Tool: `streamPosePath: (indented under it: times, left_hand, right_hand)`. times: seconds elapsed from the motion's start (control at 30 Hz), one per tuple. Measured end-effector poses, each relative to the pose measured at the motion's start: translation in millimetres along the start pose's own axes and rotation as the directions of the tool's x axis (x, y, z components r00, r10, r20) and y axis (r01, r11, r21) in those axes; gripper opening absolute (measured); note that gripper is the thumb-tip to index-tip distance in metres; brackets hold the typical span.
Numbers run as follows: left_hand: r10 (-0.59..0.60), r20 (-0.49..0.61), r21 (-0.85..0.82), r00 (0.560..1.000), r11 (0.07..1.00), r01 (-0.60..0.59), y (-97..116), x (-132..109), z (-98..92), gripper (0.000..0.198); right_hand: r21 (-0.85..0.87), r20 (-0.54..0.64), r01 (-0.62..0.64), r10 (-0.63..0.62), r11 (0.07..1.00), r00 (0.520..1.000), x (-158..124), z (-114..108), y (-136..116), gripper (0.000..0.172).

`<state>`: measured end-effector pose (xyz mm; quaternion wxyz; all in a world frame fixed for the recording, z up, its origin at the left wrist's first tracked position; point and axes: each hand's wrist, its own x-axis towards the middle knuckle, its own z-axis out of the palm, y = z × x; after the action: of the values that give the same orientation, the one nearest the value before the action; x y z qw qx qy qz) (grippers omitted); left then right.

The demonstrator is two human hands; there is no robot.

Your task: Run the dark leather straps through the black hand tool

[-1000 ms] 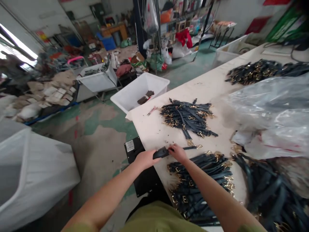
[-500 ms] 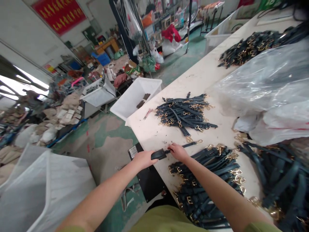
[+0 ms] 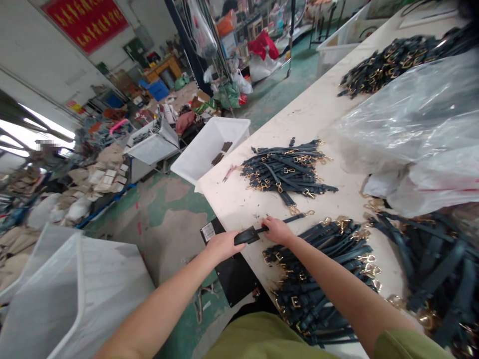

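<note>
A long pale worktop (image 3: 318, 119) carries clear plastic bags (image 3: 411, 114) and several heaps of dark straps with gold buckles: one pile (image 3: 288, 172) lies beyond the hands, a larger one (image 3: 322, 269) just beside the right forearm. At the near edge a single dark strap (image 3: 275, 224) lies flat between the two hands, its gold clasp (image 3: 309, 213) pointing away to the right. The left hand (image 3: 222, 246) is closed around the strap's wider end (image 3: 246, 236), which overhangs the edge, while the right hand (image 3: 277, 231) pinches the narrow part just beside it. The strap looks light and limp, the metal clasp its only stiff part, so the wide end likely gives the surest hold.
</note>
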<state>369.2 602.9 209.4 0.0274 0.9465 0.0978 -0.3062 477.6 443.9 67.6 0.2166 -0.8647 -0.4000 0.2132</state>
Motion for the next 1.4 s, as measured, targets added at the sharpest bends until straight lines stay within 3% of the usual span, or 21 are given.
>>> streamPosePath:
  times: [0.2, 0.43, 0.73, 1.0, 1.23, 1.4]
  left_hand:
    - [-0.017, 0.019, 0.028, 1.000, 0.999, 0.017, 13, 20, -2.7, 0.050]
    - [-0.015, 0.032, 0.052, 0.999, 0.999, 0.013, 21, 29, -7.4, 0.051]
    - [-0.116, 0.058, -0.082, 0.992, 0.989, 0.120, -18, -7, -0.2, 0.048]
    - [-0.083, 0.019, -0.222, 0.996, 0.971, 0.085, -4, 11, 9.4, 0.047]
    - [-0.031, -0.014, -0.122, 0.999, 0.992, 0.029, -8, 5, 13.6, 0.046]
    - [-0.008, 0.041, 0.005, 0.999, 1.000, 0.008, 8, 26, -4.5, 0.047]
  right_hand:
    - [0.062, 0.046, 0.006, -0.009, 0.998, 0.999, 2, -3, 5, 0.024]
    - [0.081, 0.011, 0.010, -0.011, 0.997, 1.000, 2, -2, 8, 0.022]
    - [0.057, 0.035, 0.004, -0.006, 0.998, 0.999, 0, -7, 5, 0.022]
    - [0.033, 0.017, 0.003, -0.003, 0.999, 1.000, 2, -5, 4, 0.021]
    - [0.044, 0.025, -0.010, 0.009, 0.999, 1.000, 5, -2, 3, 0.020]
    - [0.035, 0.049, -0.031, 0.030, 0.999, 0.998, 7, 1, 2, 0.020]
